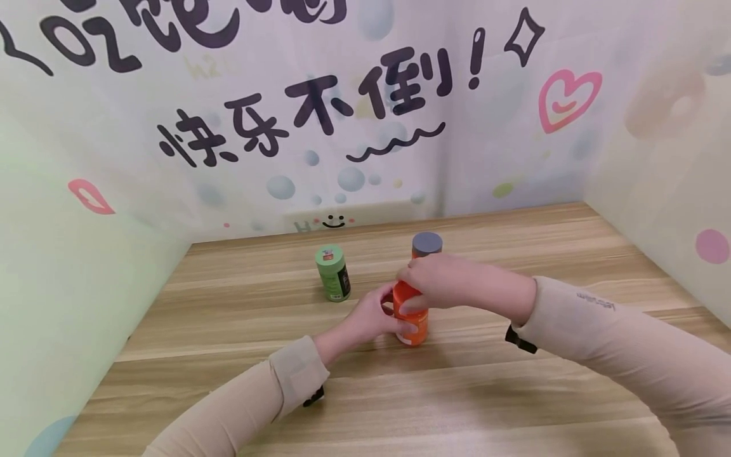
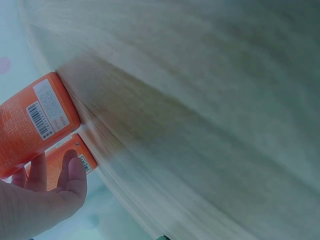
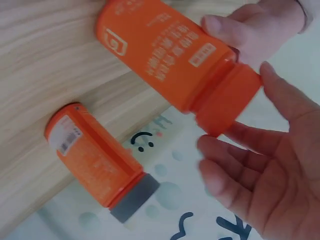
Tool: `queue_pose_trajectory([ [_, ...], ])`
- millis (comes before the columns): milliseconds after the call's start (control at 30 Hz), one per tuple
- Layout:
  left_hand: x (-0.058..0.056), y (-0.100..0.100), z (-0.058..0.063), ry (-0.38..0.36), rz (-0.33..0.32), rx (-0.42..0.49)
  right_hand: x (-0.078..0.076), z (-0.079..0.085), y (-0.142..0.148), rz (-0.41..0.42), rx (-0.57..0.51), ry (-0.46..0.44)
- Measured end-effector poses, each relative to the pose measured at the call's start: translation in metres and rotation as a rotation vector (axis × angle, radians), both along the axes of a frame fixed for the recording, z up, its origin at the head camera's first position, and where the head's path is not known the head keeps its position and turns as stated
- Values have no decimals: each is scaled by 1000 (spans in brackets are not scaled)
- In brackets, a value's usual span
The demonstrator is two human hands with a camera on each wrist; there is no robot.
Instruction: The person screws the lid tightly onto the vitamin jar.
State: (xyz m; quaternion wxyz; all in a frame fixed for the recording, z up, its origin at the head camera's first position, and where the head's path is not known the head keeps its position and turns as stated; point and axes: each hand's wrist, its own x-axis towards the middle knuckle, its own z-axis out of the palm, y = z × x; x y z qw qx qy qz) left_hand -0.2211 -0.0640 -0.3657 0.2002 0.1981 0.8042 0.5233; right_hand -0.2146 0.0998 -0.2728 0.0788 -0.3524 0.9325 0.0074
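An orange bottle with a red lid (image 1: 407,292) stands upright on the wooden table. My left hand (image 1: 371,315) holds its body from the left, thumb on the near side. In the right wrist view, my left thumb lies against the side of this orange bottle (image 3: 155,55). My right hand (image 1: 436,279) reaches over the top, with thumb and fingers around the red lid (image 3: 229,100). Just behind stands a second orange bottle with a grey lid (image 1: 427,244), partly hidden by my right hand. A barcode label (image 2: 45,112) shows on the nearer bottle in the left wrist view.
A green bottle with a green lid (image 1: 333,273) stands left of my hands. The wood-grain table (image 1: 257,285) ends at a printed backdrop (image 1: 245,184) with lettering and bubbles. Side panels (image 1: 657,171) border it.
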Motion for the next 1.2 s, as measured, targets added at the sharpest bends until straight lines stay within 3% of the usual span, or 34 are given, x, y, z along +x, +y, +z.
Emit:
queue_pose_trajectory([
  [333, 0, 0, -2, 33, 7, 0, 2, -16, -5, -181, -63, 131],
  [533, 0, 0, -1, 30, 5, 3, 2, -12, -4, -184, -51, 170],
  [633, 0, 0, -1, 8, 2, 10, -1, -2, 3, -106, -74, 127],
  [833, 0, -1, 0, -3, 12, -14, -10, 14, 19, 282, -141, -79],
  [933, 0, -1, 0, -22, 19, -19, -13, 14, 21, 408, -102, -126],
  [1067, 0, 0, 0, -23, 15, -13, -13, 11, 20, 477, -49, -77],
  [1200, 0, 0, 0, -15, 10, -5, -12, 9, 17, 467, -26, -27],
])
